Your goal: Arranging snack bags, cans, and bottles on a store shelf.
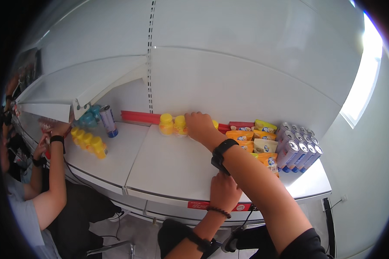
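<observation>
My right hand, a black band on its wrist, reaches into a row of yellow-capped bottles at the back of the white shelf. Its fingers curl downward; whether they grip a bottle is hidden. Two yellow-capped bottles stand left of it, and another yellow cap shows on its right. My left hand, with a beaded bracelet, is at the shelf's front edge, below the right wrist; its fingertips are partly covered. Colourful snack pouches stand in rows to the right, beside several upright cans.
A red strip runs along the back. On the left shelf section stand more yellow-capped bottles, a lone can and blue-capped bottles, under a raised shelf. A co-worker's hands are at far left. Cables hang below.
</observation>
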### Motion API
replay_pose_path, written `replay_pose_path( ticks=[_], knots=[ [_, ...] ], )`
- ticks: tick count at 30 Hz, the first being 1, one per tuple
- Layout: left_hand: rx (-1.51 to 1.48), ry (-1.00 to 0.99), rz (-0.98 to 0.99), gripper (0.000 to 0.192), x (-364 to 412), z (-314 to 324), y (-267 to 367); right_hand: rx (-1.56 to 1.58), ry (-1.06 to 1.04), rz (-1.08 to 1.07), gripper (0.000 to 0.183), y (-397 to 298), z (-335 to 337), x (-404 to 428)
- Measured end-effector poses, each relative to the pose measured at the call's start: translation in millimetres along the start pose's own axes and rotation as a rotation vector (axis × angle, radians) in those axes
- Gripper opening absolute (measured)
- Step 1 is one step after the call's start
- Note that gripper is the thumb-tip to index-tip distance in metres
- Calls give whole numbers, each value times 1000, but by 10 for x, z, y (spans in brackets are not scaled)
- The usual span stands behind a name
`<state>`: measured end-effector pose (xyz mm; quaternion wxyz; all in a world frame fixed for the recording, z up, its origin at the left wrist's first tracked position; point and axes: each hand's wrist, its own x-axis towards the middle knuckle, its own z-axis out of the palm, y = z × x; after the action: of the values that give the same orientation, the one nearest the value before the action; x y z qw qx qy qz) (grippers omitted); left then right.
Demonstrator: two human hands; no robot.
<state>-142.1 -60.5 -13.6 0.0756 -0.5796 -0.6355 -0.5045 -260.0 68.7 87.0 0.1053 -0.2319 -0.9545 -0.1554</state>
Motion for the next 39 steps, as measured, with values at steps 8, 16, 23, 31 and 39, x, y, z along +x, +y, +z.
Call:
replay_pose_path(
  ticks=[8,16,23,31,39],
  knots=[
    [10,-2,-147,31,-3,-91,92,-27,89,30,22,395,50,-308],
    [-49,-39,-180,37,-25,-103,171,-36,134,113,20,467,25,-487],
    [60,3,-170,42,25,-122,76,777,466,-16,26,421,-928,-1720],
    [84,6,-158,40,34,-46,176,535,833,530,42,1183,-415,-3204],
    [128,-25,-194,40,-10,-84,170,126,704,636,70,1709,-242,-3231]
  ],
)
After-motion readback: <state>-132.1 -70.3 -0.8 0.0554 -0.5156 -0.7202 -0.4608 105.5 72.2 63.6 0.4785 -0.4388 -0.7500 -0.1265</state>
